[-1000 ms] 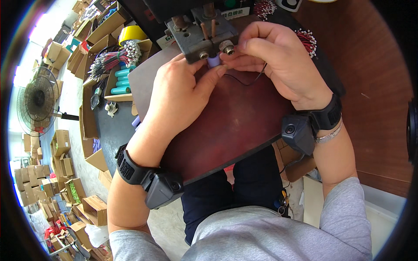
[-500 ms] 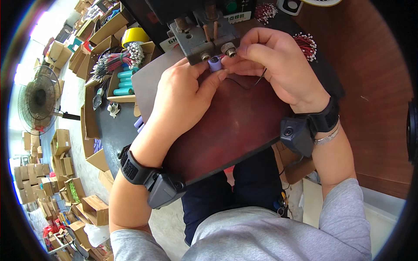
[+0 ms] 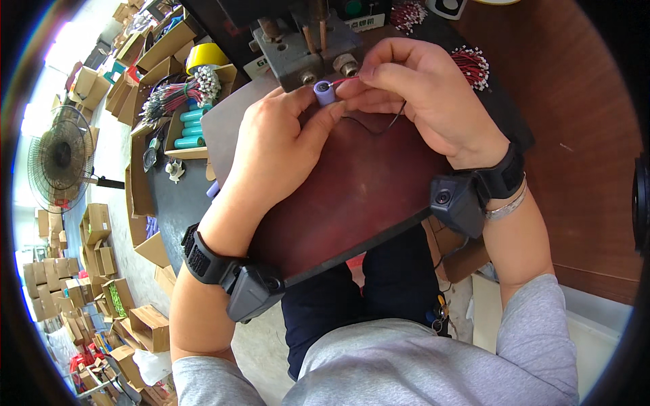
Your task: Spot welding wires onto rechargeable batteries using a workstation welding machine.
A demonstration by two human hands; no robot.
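- Left hand (image 3: 279,139): we see its fingers gripping a purple cylinder (image 3: 326,95), top end exposed, just in front of the grey metal block (image 3: 291,59).
- Right hand (image 3: 437,91): we see its fingers pinching a red wire (image 3: 345,79), which runs to the cylinder's top.
- Black wire (image 3: 387,129): we trace its curve above the dark red desk (image 3: 359,183).

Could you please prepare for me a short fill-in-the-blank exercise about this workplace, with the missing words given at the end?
1. The left hand holds a small cylinder whose side is coloured ____.
2. The right hand pinches a thin wire that runs to the small cylinder's top and is coloured ____.
3. The teal cylinders lie in an open box made of ____.
4. The fan stands toward the picture's ____ edge.

Missing words: purple; red; cardboard; left.
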